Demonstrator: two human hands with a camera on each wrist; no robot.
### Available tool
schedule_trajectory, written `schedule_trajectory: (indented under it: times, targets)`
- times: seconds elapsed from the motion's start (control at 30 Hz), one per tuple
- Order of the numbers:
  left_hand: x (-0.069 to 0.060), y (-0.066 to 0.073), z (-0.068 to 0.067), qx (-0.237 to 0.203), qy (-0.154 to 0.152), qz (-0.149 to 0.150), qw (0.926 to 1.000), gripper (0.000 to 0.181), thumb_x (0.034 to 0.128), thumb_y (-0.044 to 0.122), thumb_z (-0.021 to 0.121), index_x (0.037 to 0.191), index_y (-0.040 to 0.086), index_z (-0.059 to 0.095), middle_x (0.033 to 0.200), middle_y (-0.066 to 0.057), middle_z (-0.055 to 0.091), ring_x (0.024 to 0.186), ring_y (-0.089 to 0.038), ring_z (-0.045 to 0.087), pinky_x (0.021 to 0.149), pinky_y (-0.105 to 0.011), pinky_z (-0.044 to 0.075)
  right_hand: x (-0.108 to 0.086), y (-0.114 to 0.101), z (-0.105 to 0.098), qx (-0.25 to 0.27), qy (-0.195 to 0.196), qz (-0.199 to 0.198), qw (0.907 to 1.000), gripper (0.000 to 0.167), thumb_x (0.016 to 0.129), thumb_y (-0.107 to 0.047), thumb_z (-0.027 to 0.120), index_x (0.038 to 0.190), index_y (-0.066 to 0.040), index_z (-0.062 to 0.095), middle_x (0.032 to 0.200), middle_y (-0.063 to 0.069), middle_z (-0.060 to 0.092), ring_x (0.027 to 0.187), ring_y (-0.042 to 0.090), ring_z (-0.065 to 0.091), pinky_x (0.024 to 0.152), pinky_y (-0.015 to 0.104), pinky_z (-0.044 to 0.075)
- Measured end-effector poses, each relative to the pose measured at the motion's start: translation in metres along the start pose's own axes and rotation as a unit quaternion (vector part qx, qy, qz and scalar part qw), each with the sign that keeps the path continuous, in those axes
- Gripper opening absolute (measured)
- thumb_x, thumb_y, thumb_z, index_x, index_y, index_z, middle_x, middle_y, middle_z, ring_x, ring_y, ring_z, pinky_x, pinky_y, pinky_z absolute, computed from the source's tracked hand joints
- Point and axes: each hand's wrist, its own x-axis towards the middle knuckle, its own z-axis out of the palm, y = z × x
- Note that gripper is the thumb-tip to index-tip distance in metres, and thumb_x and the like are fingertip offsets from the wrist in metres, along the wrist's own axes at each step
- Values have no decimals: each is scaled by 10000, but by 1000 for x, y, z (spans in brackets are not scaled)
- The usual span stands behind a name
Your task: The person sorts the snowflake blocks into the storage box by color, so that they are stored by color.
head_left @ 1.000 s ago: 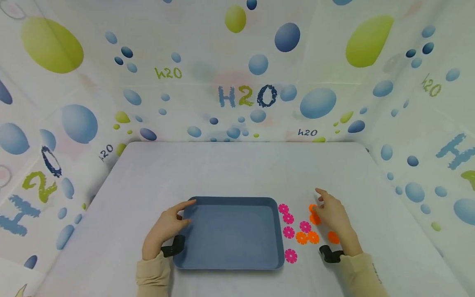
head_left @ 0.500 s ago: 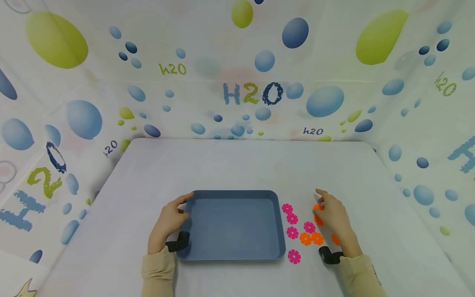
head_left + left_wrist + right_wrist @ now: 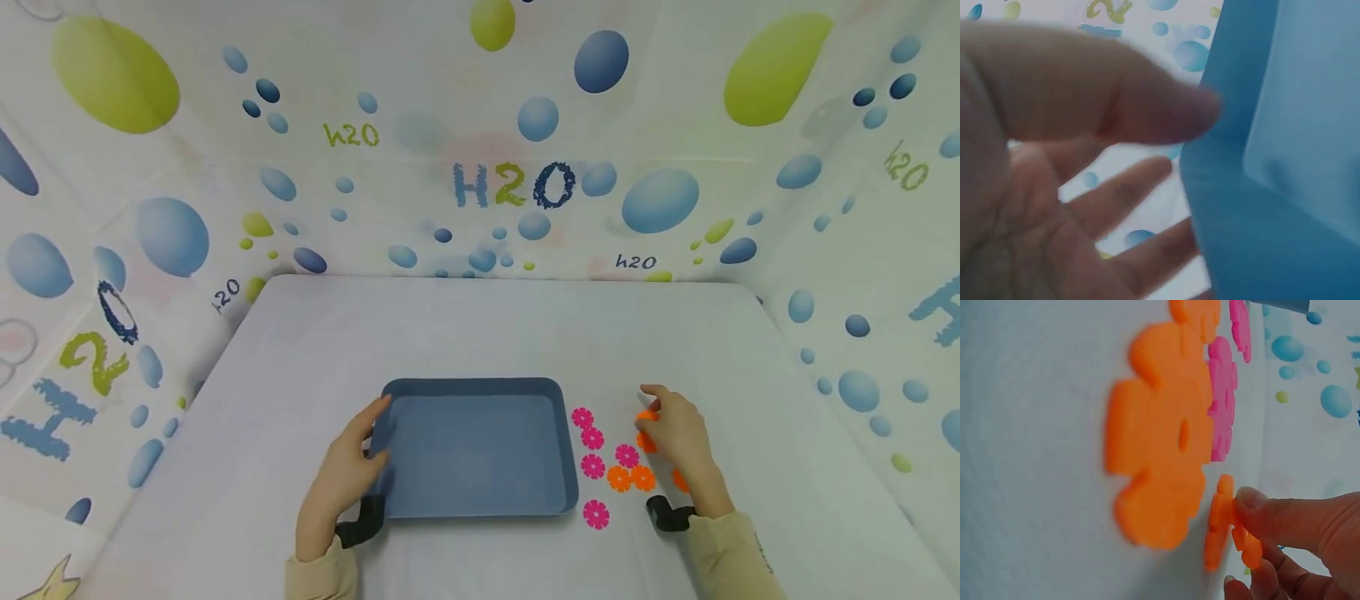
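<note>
In the head view, my left hand (image 3: 341, 467) is at the left edge of a blue-grey rectangular tray (image 3: 480, 510). Its fingers are spread along the outside, and the thumb is near the rim; the left wrist view shows the thumb extended in front of the tray wall (image 3: 1229, 100). Contact is hard to tell. My right hand (image 3: 678, 429) is over two orange flower-shaped pieces (image 3: 647, 415), thumb and index apart. In the right wrist view its thumb tip overlaps one orange flower piece (image 3: 1250, 553), with another lying in front; I cannot tell whether it touches.
Several pink flower-shaped pieces (image 3: 592, 466) lie just right of the tray, with more orange flower pieces (image 3: 642, 477) beside them. A white cloth covers the table (image 3: 480, 325). A patterned curtain (image 3: 420, 150) stands behind and at both sides.
The tray has slid away from me and now sits a little farther from the pink pieces. My left thumb and index have spread apart. The right hand has stayed nearly in place.
</note>
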Motion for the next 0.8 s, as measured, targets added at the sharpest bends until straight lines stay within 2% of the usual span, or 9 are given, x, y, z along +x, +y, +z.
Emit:
schedule_trajectory:
  times: [0.1, 0.23, 0.37, 0.47, 0.67, 0.8]
  targets:
    - [-7, 5, 0, 31, -214, 6, 9998, 740, 855, -29, 621, 1515, 49, 295, 1573, -258, 232, 1377, -491, 343, 1061, -606, 380, -1, 0, -4, 49, -28, 29, 10000, 482, 831, -63, 661, 1294, 33, 562, 991, 228, 645, 769, 267, 573, 647, 337, 483]
    - [-9, 8, 1, -50, -377, -118, 9992, 766, 867, 34, 655, 1523, 35, 259, 1579, -245, 232, 1448, -443, 227, 1138, -604, 270, 0, 1, -7, 199, -109, 6, 9997, 458, 840, -59, 648, 1288, 10, 573, 967, 192, 653, 768, 245, 590, 603, 275, 439]
    - [-10, 9, 3, -108, -381, -272, 9988, 782, 878, 92, 668, 1528, 29, 238, 1582, -241, 228, 1459, -439, 201, 1157, -600, 234, 2, -1, -10, 416, -295, -8, 9987, 445, 854, -54, 637, 1289, 6, 568, 919, 144, 635, 759, 225, 573, 577, 265, 428]
    - [-11, 8, 5, -163, -345, -281, 9989, 792, 879, 105, 676, 1529, 23, 231, 1583, -253, 209, 1457, -452, 195, 1154, -608, 230, 6, -8, -13, 535, -314, -124, 9980, 437, 861, -57, 644, 1286, 12, 570, 882, 120, 634, 725, 206, 564, 564, 262, 431]
    - [-11, 6, 8, -249, -209, -132, 9994, 805, 866, 90, 689, 1523, 5, 232, 1575, -276, 203, 1443, -476, 206, 1143, -623, 237, 16, -39, -18, 1102, -264, -389, 9928, 451, 890, -82, 665, 1322, -6, 555, 934, 154, 660, 782, 213, 646, 622, 251, 525]
    - [-10, 6, 12, -243, -147, -30, 9996, 814, 854, 72, 698, 1519, -7, 234, 1573, -294, 184, 1437, -486, 207, 1137, -628, 240, 24, -74, -13, 1929, -505, -416, 9790, 471, 900, -85, 667, 1349, -23, 539, 997, 188, 660, 837, 217, 689, 701, 276, 588]
